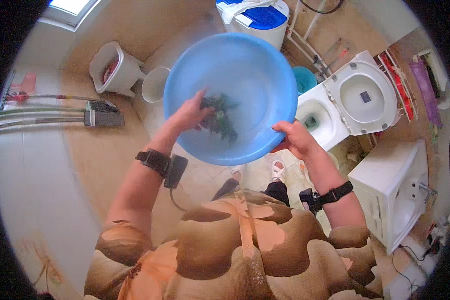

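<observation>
A large round blue plastic basin (245, 65) is held up in front of me, tilted slightly. My right hand (295, 139) grips its near right rim. My left hand (190, 114) reaches inside the basin, fingers on a dark green leafy clump (221, 116) lying in a little water near the bottom. Both wrists carry black straps with small devices.
An open white toilet (357, 97) stands to the right, a white sink (400, 192) lower right. A white and blue washing machine (257, 17) is at the back, a white bucket (155, 84) and white bin (112, 67) at the left, pipes along the left wall.
</observation>
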Demonstrator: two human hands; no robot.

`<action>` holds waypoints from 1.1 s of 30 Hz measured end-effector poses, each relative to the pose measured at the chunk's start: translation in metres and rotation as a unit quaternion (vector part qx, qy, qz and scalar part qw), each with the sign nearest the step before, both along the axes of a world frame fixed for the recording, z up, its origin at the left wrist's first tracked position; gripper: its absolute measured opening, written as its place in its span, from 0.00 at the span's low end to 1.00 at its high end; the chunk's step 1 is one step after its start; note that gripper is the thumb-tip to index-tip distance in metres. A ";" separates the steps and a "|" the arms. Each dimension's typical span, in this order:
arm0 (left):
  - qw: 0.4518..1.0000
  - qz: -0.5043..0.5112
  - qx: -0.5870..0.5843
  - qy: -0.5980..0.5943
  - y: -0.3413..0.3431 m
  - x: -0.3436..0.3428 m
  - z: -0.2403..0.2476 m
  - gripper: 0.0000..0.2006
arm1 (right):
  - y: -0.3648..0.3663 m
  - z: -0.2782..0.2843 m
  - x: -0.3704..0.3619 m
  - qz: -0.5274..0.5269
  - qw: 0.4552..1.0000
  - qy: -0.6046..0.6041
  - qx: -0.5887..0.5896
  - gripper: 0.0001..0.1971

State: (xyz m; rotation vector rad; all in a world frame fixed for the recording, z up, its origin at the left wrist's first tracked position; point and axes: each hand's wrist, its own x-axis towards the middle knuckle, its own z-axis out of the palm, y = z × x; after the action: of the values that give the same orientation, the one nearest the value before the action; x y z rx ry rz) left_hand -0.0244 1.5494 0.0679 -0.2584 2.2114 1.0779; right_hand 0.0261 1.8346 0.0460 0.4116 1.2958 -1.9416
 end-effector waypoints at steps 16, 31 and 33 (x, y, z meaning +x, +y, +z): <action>0.978 -0.192 0.032 0.068 0.013 -0.037 -0.035 0.18 | -0.032 -0.001 0.027 -0.102 0.995 -0.015 -0.012 0.21; 0.907 -0.306 -0.089 0.275 0.024 -0.040 -0.061 0.15 | -0.007 -0.002 0.069 -0.161 0.987 -0.011 -0.008 0.24; 0.897 -0.296 -0.108 0.310 0.032 -0.050 -0.053 0.19 | 0.003 -0.003 0.073 -0.163 0.986 -0.019 -0.006 0.23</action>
State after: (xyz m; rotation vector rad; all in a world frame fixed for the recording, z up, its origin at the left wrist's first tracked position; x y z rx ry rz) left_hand -0.0743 1.5815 0.0144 0.7317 2.6912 0.6095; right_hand 0.0994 1.8380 0.0432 0.6869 1.2504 -2.1956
